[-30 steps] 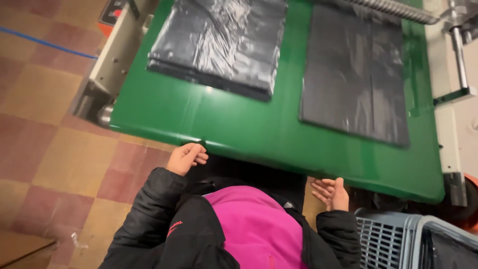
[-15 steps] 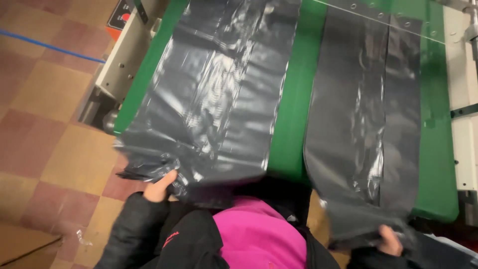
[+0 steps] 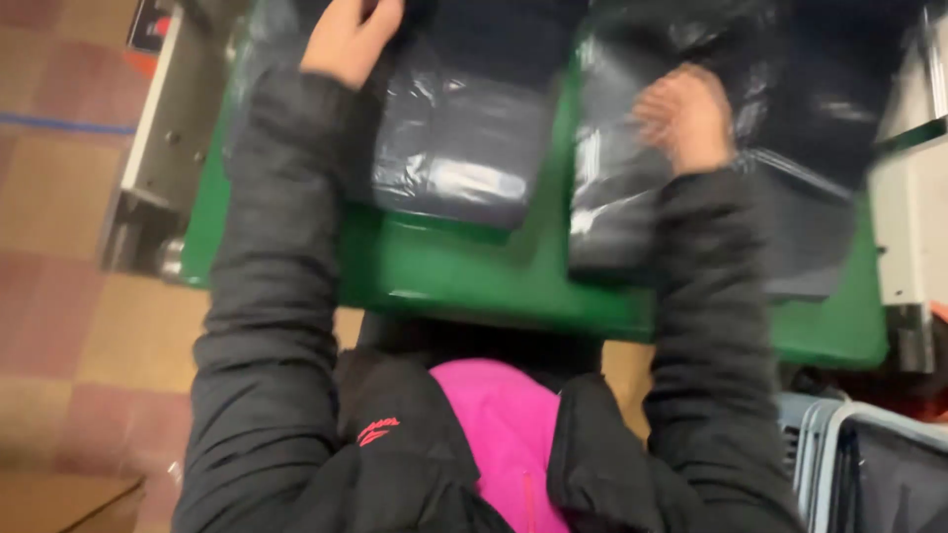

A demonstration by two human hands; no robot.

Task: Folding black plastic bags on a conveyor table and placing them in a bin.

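Left hand (image 3: pixel 351 39), upper left of the frame: it rests at the far end of the left stack of black plastic bags (image 3: pixel 464 158). The stack lies directly under and to the right of the hand, its long axis running from the top of the frame down toward the person, with its near edge stopping short of the front edge of the green surface (image 3: pixel 474 281). The fingers pass out of the top of the frame, so whether this grip has closed on the plastic or only presses on it cannot be told.

Right hand (image 3: pixel 686 118), upper right of centre: it lies palm down on the right stack of black bags (image 3: pixel 632 217). The fingers appear loosely spread and flat, a wide-open grip pressing on the film rather than pinching it, though motion blur softens the detail. This stack also runs top to bottom; its near edge lies below the hand, closer to the front of the surface than the left stack's.

Each hand is nearer its own stack; a strip of bare green separates the two stacks. Both arms are extended in black jacket sleeves (image 3: pixel 262 296).

Surroundings: a grey machine frame (image 3: pixel 163 148) at the left edge of the surface, a tiled floor (image 3: pixel 69 316) at lower left, and a pale crate (image 3: pixel 839 444) at lower right.
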